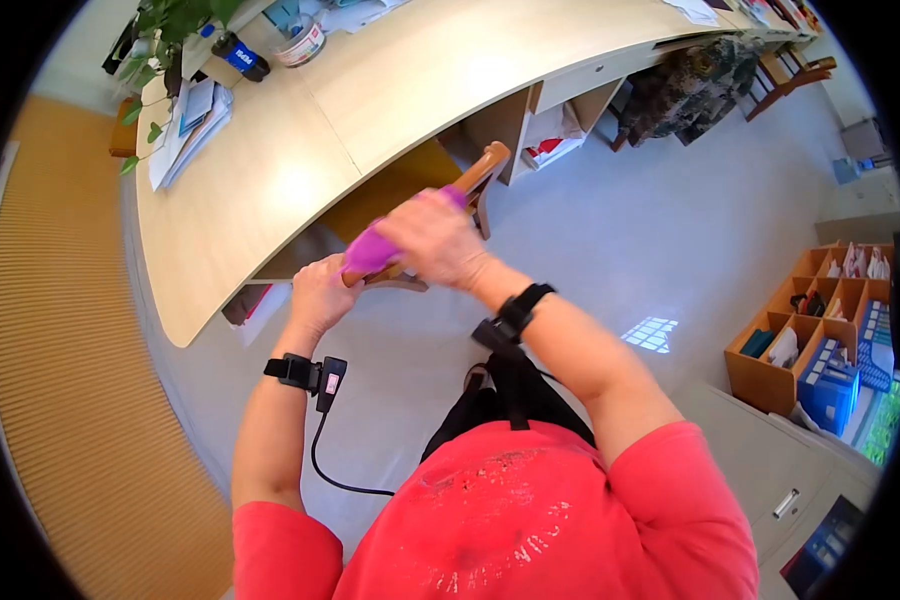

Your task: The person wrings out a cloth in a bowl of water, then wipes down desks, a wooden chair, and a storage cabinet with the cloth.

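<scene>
A wooden chair [494, 156] stands with its back toward me at the desk, its seat partly hidden below the desktop. My left hand [319, 294] is closed around the left end of the chair's top rail. Against the same rail, farther right, my right hand [434, 238] holds a purple cloth [370, 250]. That hand is slightly smeared by motion, and the cloth shows on both sides of it.
The long curved desk [300, 170] holds papers [192, 130], a Pepsi bottle [240, 55], a clear jar [298, 42] and a leafy plant. A camouflage jacket [690, 85] hangs over another chair at right. A wooden organizer [770, 365] stands on a cabinet.
</scene>
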Action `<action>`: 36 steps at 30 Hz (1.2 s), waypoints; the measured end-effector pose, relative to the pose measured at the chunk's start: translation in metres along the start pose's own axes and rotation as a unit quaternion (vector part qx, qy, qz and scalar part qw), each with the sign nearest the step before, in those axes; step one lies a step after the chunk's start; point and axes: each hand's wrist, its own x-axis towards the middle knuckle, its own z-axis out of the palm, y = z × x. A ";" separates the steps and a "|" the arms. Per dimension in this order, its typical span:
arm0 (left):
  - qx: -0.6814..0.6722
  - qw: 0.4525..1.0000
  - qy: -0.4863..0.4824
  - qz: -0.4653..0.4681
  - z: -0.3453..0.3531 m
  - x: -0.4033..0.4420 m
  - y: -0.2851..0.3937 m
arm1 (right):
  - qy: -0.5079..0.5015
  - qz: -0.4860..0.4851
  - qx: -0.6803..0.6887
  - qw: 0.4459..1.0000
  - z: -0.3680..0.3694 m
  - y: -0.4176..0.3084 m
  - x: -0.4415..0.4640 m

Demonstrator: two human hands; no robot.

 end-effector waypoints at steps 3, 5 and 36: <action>0.002 0.999 -0.029 -0.028 -0.006 0.002 0.005 | 0.017 0.049 -0.055 0.997 -0.028 0.056 -0.002; -0.004 0.999 -0.029 -0.028 -0.008 0.000 0.006 | 0.031 0.083 -0.072 0.994 -0.033 0.068 -0.001; -0.067 0.995 -0.055 0.050 -0.010 -0.002 -0.003 | 0.174 0.527 0.503 0.662 -0.069 0.137 0.085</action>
